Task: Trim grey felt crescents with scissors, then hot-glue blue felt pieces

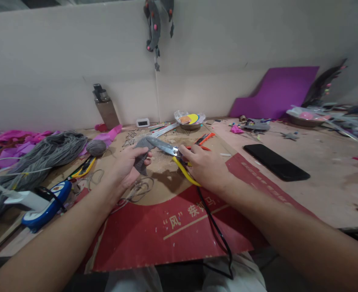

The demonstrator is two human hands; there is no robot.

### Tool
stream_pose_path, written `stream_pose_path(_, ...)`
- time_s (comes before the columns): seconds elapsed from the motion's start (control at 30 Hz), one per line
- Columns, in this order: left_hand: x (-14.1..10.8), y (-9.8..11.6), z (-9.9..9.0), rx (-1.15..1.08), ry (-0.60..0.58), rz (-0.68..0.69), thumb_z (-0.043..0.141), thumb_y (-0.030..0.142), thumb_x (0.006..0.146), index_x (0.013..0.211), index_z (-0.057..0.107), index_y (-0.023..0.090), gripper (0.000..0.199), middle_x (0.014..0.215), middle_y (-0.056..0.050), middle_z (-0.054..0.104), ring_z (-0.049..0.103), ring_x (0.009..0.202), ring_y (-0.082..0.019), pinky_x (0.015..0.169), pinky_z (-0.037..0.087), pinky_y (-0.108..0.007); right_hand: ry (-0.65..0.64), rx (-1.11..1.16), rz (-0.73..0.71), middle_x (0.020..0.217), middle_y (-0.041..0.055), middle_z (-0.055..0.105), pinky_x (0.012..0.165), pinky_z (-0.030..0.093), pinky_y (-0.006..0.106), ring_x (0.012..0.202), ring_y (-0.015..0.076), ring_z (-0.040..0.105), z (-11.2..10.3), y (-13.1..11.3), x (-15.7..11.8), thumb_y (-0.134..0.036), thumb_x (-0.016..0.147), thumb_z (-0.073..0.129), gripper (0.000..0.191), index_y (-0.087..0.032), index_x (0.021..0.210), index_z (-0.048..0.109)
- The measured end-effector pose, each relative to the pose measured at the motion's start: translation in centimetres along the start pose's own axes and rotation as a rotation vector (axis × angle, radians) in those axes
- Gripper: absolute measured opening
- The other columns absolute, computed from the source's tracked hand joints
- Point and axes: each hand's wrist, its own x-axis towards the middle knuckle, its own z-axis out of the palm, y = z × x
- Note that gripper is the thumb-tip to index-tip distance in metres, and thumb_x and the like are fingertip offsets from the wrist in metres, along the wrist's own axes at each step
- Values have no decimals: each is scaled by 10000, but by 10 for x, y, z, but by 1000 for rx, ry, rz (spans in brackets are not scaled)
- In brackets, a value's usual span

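Grey felt piece [141, 156] between yellow-handled scissors [169, 156]

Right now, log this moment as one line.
left hand: holds grey piece | right hand: grips scissors, blades at piece | phone: right, apart

I record yellow handles on the scissors [169, 156], a grey felt piece [141, 156], grey yarn [35, 158], a purple sheet [276, 91], a black phone [276, 162], and red cardboard [166, 231] printed with pale characters.
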Motion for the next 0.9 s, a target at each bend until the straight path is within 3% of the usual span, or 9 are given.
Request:
stream_pose_path(0.13, 0, 1, 0, 13, -16, 11, 678, 41, 653, 788, 604, 100, 164, 695, -32, 592, 536, 580, -80, 443, 376, -146, 10, 200, 51, 965, 57, 660, 609, 327, 282, 806, 208, 613, 1, 0, 1, -380, 940, 458, 332, -256, 1229, 565)
stream_pose_path(0.23, 1, 0, -1, 23, -31, 28, 687, 43, 639, 815, 612, 105, 201, 730, -28, 597, 537, 584, -78, 437, 379, -148, 34, 287, 68, 1070, 78, 640, 644, 362, 278, 849, 206, 608, 4, 1, 2, -388, 941, 464, 370, -259, 1282, 526)
stream_pose_path(0.37, 3, -2, -4, 37, -47, 49, 691, 47, 639, 831, 615, 113, 217, 733, -23, 597, 538, 585, -78, 437, 386, -149, 27, 214, 69, 1095, 92, 604, 615, 352, 285, 812, 209, 596, 5, 2, 3, -440, 944, 445, 416, -270, 1321, 497)
stream_pose_path(0.57, 1, -3, -3, 85, -50, 66, 709, 74, 658, 832, 619, 113, 199, 690, -16, 597, 543, 572, -79, 448, 404, -147, -2, 64, 0, 1098, 93, 603, 617, 341, 296, 814, 211, 594, 3, -2, 2, -386, 961, 408, 395, -251, 1320, 503)
stream_pose_path(0.9, 0, -3, -2, 70, -22, 39, 703, 74, 671, 796, 632, 103, 146, 652, -35, 617, 532, 542, -71, 448, 402, -137, -26, 55, 17, 1090, 90, 611, 603, 320, 284, 776, 187, 591, 5, -4, 0, -338, 980, 343, 382, -238, 1310, 506)
